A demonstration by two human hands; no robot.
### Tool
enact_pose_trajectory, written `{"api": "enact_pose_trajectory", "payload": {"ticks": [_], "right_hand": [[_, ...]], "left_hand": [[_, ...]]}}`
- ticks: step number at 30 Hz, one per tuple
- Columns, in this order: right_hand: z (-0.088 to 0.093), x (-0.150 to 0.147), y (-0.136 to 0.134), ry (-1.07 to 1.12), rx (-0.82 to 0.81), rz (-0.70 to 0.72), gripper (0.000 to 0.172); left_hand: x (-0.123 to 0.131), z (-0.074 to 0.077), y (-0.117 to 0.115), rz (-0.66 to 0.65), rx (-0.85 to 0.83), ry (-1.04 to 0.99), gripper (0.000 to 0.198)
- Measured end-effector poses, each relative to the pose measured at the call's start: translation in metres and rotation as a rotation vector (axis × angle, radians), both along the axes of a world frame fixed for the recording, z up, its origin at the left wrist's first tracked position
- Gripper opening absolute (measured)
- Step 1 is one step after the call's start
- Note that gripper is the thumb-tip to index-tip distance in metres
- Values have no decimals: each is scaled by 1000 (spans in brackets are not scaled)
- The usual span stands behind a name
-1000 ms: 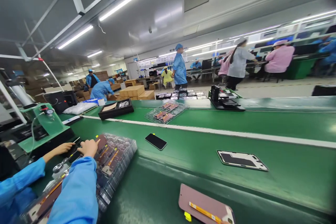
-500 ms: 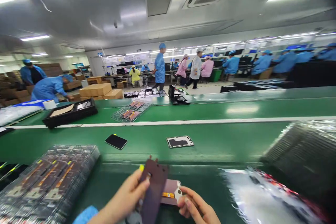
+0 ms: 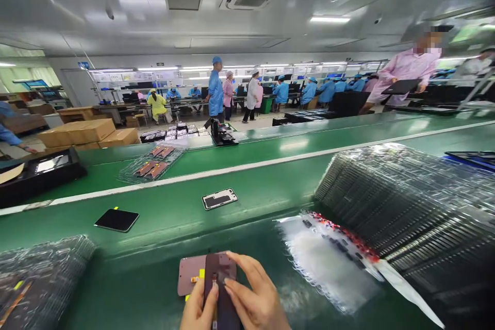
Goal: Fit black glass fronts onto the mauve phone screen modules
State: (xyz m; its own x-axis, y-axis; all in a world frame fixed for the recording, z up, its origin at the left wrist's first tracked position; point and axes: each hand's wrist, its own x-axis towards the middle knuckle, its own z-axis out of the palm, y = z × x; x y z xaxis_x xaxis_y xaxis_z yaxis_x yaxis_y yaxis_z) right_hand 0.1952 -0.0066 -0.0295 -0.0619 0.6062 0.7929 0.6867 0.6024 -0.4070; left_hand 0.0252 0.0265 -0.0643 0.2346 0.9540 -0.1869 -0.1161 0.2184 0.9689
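Note:
At the bottom middle, both my hands grip a dark maroon phone panel (image 3: 219, 278) that stands upright above the green bench. My left hand (image 3: 196, 310) pinches its left edge with the thumb on its face. My right hand (image 3: 253, 299) wraps its right side, fingers pressed on the front. Flat on the bench just behind lies a pinkish panel (image 3: 189, 281) with a yellow tab (image 3: 201, 273).
A tall stack of clear plastic trays (image 3: 402, 201) fills the right, with a heap of film strips (image 3: 328, 258) before it. More trays (image 3: 34, 278) sit at the lower left. On the green conveyor (image 3: 270, 185) lie a black screen (image 3: 116, 219) and a white-framed panel (image 3: 219, 199). Workers stand beyond.
The view swung right from the left trays and machine to the bench front. My hands brought the maroon panel over the pinkish one; my right hand has moved onto its face.

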Motion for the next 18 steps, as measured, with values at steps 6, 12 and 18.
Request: {"api": "enact_pose_trajectory", "payload": {"ticks": [6,12,18], "right_hand": [[13,3,-2,481,-411,63,20],[13,13,9,507,-538,89,23],[12,4,0,8,-7,-81,21]], "left_hand": [[6,26,-11,-207,-36,6,59],[3,20,-22,-416,11,116,53],[4,15,-21,-378,44,130,53]]}}
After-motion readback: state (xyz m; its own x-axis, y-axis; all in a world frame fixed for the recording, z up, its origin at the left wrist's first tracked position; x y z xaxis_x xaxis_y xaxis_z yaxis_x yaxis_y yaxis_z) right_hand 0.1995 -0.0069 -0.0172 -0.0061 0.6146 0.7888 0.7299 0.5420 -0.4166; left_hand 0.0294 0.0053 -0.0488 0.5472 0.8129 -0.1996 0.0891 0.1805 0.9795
